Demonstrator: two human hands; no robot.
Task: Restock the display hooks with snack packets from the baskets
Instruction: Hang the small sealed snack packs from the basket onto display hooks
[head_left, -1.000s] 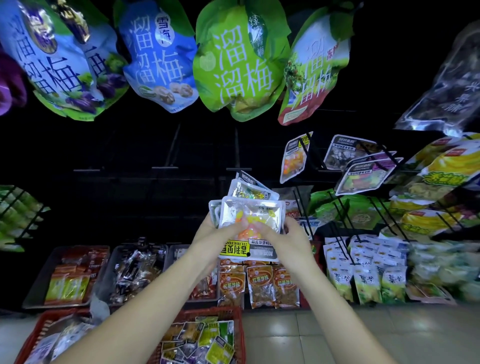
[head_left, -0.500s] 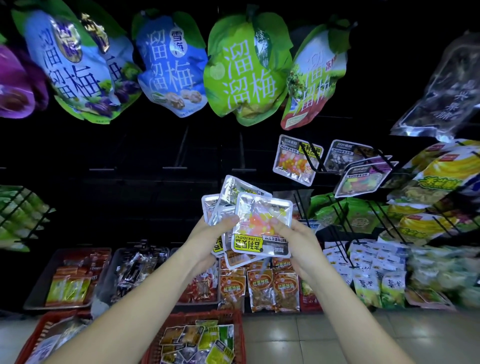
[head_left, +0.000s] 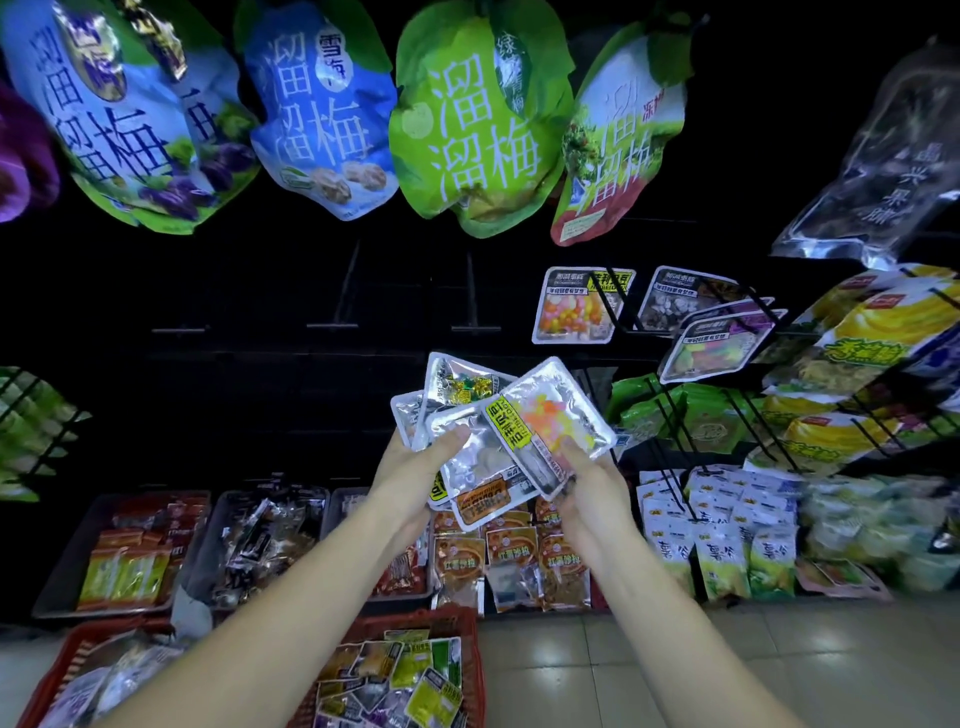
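While our left hand (head_left: 415, 467) grips the fan of packets (head_left: 457, 410) below and left of the hung candy packet (head_left: 571, 306), thumb laid across the silver fronts, we judge the step in hand to be peeling one packet off for hanging. We would hold that left grip firm so the others do not slide out as one is drawn away.

The front packet (head_left: 556, 421) lies tilted on top of the fan, below the hung candy packet, its yellow label end pointing down and left. Our right hand (head_left: 592, 483), just below and right of it, pinches its lower edge, thumb on the clear window. Both hands are close together, meeting on the fan. We would turn the label end upward before lifting; we cannot see the hang hole, so we would feel for it.

A black wire hook (head_left: 605, 301) carries the hung candy packet, and that is where we would aim, sliding straight along the wire.

The front packet looks flat, glossy and slippery, with a silver border and orange and yellow sweets behind the window. More packets wait in the red basket (head_left: 470, 623), well below and left of the hung candy packet.
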